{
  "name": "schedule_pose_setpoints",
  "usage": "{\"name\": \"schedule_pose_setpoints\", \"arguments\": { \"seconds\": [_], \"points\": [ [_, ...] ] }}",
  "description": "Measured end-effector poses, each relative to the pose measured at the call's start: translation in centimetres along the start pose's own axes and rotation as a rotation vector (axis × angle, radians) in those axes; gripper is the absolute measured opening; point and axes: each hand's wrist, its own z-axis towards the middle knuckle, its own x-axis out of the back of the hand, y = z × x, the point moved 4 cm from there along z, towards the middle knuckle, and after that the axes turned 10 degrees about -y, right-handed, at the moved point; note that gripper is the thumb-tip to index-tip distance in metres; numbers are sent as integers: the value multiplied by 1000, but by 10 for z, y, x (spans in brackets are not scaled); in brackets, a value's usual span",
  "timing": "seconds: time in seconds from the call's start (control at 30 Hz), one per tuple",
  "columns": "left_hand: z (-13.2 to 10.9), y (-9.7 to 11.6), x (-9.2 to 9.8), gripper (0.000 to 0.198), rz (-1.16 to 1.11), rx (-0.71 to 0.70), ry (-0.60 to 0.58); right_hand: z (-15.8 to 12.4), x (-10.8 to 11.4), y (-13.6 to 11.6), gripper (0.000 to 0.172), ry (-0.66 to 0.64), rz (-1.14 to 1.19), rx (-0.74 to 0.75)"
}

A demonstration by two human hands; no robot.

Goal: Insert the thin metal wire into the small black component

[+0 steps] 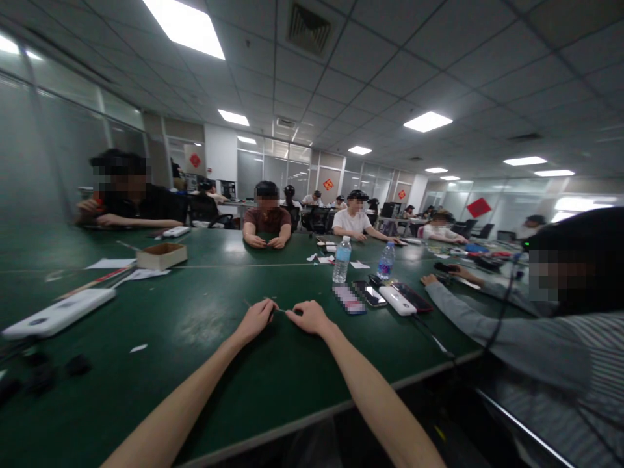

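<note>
Both of my hands are over the green table (209, 364), a short way apart. My left hand (258, 320) is closed, its thumb and fingers pinched on a thin strand (279, 310). That strand spans the small gap to my right hand (311, 317), whose fingers are also pinched together at its other end. The strand looks thin and pale, and I cannot make out what it is. A thin end sticks out to the left of my left hand.
Right of my hands are a phone (349, 299), a white power bank (398, 301) with a cable, and two bottles (342, 260). At left are a cardboard box (162, 257) and a white device (61, 313). A person's grey sleeve (468, 318) rests at right; several people sit beyond.
</note>
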Motion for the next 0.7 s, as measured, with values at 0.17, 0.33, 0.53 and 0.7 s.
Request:
{"name": "schedule_pose_setpoints", "arguments": {
  "seconds": [0.17,0.33,0.53,0.7],
  "points": [
    [3,-4,-2,35,22,-4,-18,1,-1,1,51,10,3,5],
    [4,-3,-2,37,21,-5,-10,0,-1,0,51,10,12,13],
    [2,-4,-4,40,-3,-4,-15,-1,0,4,55,10,-19,-13],
    [3,-4,-5,37,21,-49,-28,-1,-1,6,57,22,-57,-29]
  ]
}}
